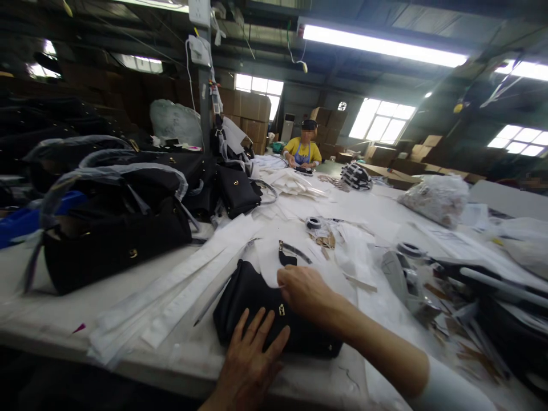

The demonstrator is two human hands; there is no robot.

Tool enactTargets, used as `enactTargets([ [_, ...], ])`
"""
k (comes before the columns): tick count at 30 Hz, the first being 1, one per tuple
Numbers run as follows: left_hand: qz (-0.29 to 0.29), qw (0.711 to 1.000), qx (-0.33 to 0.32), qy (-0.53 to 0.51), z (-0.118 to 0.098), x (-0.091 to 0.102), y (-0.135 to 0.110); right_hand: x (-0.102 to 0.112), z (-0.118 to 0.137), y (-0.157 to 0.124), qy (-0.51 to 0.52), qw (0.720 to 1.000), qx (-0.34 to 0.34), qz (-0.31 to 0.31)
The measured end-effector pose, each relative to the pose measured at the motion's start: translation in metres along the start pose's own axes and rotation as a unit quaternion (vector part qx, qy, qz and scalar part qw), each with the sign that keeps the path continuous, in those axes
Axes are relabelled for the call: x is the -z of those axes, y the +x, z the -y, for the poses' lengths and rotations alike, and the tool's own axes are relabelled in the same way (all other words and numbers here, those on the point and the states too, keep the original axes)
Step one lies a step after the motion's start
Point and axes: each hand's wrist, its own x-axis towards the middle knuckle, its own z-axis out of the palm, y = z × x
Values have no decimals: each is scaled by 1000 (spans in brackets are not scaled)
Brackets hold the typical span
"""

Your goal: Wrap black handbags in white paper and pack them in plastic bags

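Note:
A black handbag [261, 297] with a small gold clasp lies on the white table in front of me. My left hand [252, 354] rests on its lower front, fingers spread. Over the bag's upper edge is my right hand [306, 288], its fingers curled closed; what they pinch is hidden. Just beyond that hand, a black tab [287, 258] with gold metal at its edge shows beside a dark curved strap [298, 252]. White sheet material [266, 260] lies behind the bag's top.
Finished-looking black handbags [115, 251] with wrapped handles stand at left. Long white strips [184, 279] lie between them and my bag. Tape rolls [314, 222], paper scraps and a bulging plastic bag [436, 197] lie to the right. Across the table sits a person in yellow [319, 153].

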Motion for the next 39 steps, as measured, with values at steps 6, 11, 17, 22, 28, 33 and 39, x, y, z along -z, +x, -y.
enactTargets([
  [6,5,1000,4,6,-4,-1,-1,-51,-7,13,92,989,-88,69],
  [11,-5,1000,24,-11,-6,-3,-2,-52,-1,14,114,988,-86,63],
  [17,3,1000,2,9,-3,6,3,-58,-3,13,134,986,-87,52],
  [22,7,1000,-4,8,-2,4,2,-47,-19,8,204,976,-39,72],
  [28,44,999,-8,25,-3,0,-4,-57,-18,-4,180,983,29,0],
  [33,48,999,-6,16,-3,0,-5,-74,-12,-9,197,979,32,-42],
  [39,63,998,-18,21,-2,1,-6,-77,-13,-12,170,983,50,-51],
])
